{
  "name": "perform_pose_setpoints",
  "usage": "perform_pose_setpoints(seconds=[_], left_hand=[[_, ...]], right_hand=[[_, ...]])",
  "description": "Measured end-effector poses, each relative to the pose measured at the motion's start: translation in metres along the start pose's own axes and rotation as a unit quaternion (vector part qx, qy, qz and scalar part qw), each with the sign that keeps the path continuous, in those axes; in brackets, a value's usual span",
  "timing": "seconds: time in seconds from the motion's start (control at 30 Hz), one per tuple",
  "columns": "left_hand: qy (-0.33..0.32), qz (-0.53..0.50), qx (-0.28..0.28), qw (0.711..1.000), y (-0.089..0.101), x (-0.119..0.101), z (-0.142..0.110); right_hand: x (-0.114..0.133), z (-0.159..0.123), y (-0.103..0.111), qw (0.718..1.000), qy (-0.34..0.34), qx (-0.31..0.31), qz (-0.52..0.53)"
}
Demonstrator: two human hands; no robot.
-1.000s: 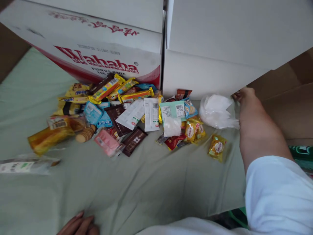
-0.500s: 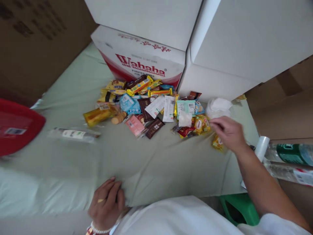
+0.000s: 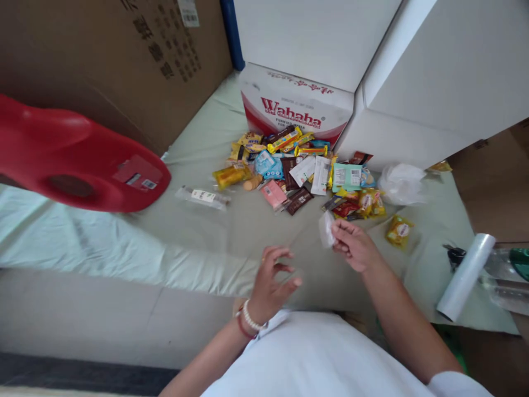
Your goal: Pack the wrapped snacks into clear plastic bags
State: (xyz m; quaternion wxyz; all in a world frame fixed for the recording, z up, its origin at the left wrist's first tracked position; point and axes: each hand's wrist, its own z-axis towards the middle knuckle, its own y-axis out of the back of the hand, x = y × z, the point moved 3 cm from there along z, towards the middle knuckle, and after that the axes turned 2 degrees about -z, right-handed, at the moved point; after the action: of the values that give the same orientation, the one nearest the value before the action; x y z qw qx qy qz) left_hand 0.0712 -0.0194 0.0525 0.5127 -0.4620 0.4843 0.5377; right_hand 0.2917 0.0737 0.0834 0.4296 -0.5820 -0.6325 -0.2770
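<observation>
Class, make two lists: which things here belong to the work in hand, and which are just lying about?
In the work:
- small whitish packet, held by the right hand
- left hand, open, holding nothing
- probably the wrapped snacks beside them

Lying about, it seems:
- red plastic object
- Wahaha box
- plastic film roll
- clear bottles

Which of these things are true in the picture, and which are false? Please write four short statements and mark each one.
1. The right hand holds a small white packet. True.
2. The left hand is holding a bottle. False: it is empty, with the fingers apart.
3. The snacks lie in front of the Wahaha box. True.
4. The bead bracelet is on the right wrist. False: it is on the left wrist.
</observation>
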Motion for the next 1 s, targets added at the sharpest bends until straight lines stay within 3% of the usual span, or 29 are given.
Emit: perform_pose_setpoints(seconds=[0.07,0.13,0.27,0.4,0.43,0.5,0.57,0.63,0.73,0.8,0.87,1.0], left_hand=[[0.043,-0.076,0.042,0.995,-0.024,0.000,0.018],[0.093,-0.118,0.061,0.987,-0.037,0.007,0.032],[0.205,-0.201,0.059,0.956,-0.036,0.024,0.043],[0.288,-0.309,0.040,0.905,-0.027,0.030,0.043],[0.293,-0.330,0.031,0.897,-0.026,0.029,0.043],[0.285,-0.340,0.003,0.896,-0.026,0.029,0.042],[0.270,-0.314,-0.031,0.909,-0.027,0.030,0.041],[0.255,-0.279,-0.045,0.925,-0.028,0.032,0.039],[0.227,-0.245,-0.028,0.942,-0.028,0.034,0.037],[0.216,-0.231,-0.023,0.948,-0.024,0.032,0.037],[0.225,-0.238,-0.017,0.944,-0.019,0.029,0.039],[0.300,-0.313,0.010,0.901,-0.015,0.024,0.046]], right_hand=[[-0.025,-0.015,-0.022,0.995,-0.060,0.032,0.066],[-0.041,-0.023,-0.030,0.991,-0.086,0.027,0.098],[-0.046,-0.028,-0.006,0.985,-0.076,-0.052,0.144],[-0.042,-0.024,0.017,0.988,-0.079,-0.026,0.127],[-0.041,-0.023,0.022,0.992,-0.058,-0.048,0.100],[-0.036,-0.022,0.030,0.987,0.041,-0.157,0.004],[-0.029,-0.027,0.028,0.947,0.170,-0.242,-0.123],[-0.025,-0.030,0.012,0.916,0.251,-0.189,-0.248],[-0.027,-0.029,-0.012,0.893,0.281,-0.055,-0.348],[-0.026,-0.026,-0.016,0.902,0.275,-0.038,-0.332],[-0.025,-0.022,-0.014,0.929,0.252,-0.045,-0.269],[-0.028,-0.017,-0.007,0.986,0.118,-0.057,-0.100]])
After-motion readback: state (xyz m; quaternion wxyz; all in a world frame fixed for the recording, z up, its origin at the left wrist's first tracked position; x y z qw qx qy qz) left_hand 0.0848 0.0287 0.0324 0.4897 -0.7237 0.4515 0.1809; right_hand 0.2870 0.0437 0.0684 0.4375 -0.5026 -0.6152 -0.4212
